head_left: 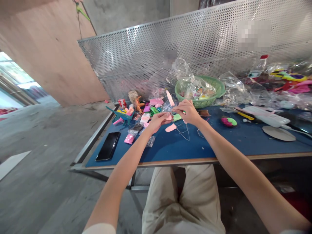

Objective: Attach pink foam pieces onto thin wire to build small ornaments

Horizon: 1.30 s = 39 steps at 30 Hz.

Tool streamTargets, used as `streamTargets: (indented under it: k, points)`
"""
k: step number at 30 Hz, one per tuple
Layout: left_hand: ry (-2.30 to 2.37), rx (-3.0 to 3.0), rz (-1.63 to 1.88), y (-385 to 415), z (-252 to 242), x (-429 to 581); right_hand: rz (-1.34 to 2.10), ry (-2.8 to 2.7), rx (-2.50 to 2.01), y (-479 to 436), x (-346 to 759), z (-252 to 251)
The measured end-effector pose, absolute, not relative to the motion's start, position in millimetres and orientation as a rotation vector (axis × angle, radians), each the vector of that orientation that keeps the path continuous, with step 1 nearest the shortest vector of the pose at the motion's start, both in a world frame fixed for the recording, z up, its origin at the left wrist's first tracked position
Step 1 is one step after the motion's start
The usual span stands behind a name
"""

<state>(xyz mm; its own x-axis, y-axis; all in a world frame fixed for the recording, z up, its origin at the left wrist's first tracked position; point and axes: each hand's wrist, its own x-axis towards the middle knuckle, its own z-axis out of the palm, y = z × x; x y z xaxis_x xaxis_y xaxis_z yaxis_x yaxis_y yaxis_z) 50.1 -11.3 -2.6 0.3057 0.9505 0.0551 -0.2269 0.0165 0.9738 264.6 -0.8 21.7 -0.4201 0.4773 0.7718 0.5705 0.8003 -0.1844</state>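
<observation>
Thread: we judge that the pale thread (182, 134), loose below the hands at mid-frame, could snag or knot because its slack lies in loops.
Pink piece: it sits at the centre of the frame in the left fingertips; we think it could slip, being small and held only by its edge.
Loose pink flap: this flap (171, 128), just below the hands, could get brushed aside by a wrist or tugged by the thread.
Left hand (158, 121): near the centre, we see thumb and fingers pinched on the pink piece (168, 116).
Right hand (188, 112): right of centre, fingers curled inward, near the left; we cannot tell whether its fingertips meet or grip anything.
</observation>
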Motion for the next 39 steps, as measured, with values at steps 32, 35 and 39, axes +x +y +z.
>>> streamTargets:
  k: [32,35,39]
  points:
    - [0.735,1.618,1.25,-19.7,9.0,44.5,-0.037,-1.973,-0.774,0.4,268.0,24.7]
    - [0.699,1.641,1.215,-22.4,9.9,43.5,0.024,-1.918,-0.753,-0.7,267.5,26.4]
    - [0.756,1.68,1.254,-24.6,9.6,44.2,0.081,-1.89,-0.733,-4.2,264.3,27.8]
